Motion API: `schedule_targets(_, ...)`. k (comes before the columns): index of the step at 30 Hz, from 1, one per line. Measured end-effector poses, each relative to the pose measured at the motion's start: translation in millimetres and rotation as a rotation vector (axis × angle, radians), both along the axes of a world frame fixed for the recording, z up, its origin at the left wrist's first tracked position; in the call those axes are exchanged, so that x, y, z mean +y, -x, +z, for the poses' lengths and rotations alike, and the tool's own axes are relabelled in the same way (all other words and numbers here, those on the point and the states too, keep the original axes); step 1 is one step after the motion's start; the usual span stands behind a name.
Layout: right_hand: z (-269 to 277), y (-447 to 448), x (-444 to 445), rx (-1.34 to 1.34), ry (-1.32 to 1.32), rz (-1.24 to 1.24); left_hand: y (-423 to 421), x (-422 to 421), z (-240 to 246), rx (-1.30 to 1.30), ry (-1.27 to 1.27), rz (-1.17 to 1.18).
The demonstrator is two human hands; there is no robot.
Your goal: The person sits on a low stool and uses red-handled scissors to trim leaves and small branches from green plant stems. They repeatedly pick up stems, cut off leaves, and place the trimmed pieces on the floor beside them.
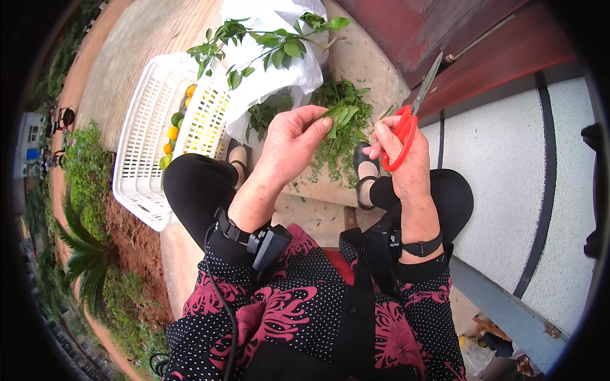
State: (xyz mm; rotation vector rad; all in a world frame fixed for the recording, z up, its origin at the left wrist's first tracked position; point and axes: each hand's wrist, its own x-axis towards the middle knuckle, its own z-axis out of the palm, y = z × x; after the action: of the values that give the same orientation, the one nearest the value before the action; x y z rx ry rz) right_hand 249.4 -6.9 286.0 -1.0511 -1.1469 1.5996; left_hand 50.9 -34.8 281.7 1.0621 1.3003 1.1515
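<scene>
My left hand [298, 143] pinches a small bunch of green leaves [341, 116] between thumb and fingers. Red-handled scissors [405, 138] sit in my right hand [402, 155], their metal blades pointing up and away to the right, apart from the leaves. Below and beyond my hands, a heap of cut leaves and sprigs [350, 102] lies on the concrete ground between my feet. A leafy branch [281, 43] rests over a white plastic sack [267, 78], and more dark green foliage shows at the sack's mouth.
At my left stands a white plastic basket [143, 128] holding orange and green citrus fruits [172, 133]. A dark red door [495, 57] and a white wall [505, 157] with dark lines are on the right. A grey-blue beam [505, 300] runs at lower right.
</scene>
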Motion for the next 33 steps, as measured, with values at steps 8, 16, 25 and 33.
schedule_targets(8,-20,-7,-42,-0.153,0.106,0.335,21,-24,-28,-0.382,0.162,0.122)
schedule_targets(16,-32,6,-51,-0.716,-0.146,0.5,23,-17,-36,-0.41,0.119,0.095)
schedule_targets(25,-37,12,-47,-0.722,-0.158,0.595,28,-19,-42,-0.329,0.06,0.007)
schedule_targets(33,-41,18,-48,-0.604,-0.033,0.578,38,-25,-49,-0.273,0.128,-0.144)
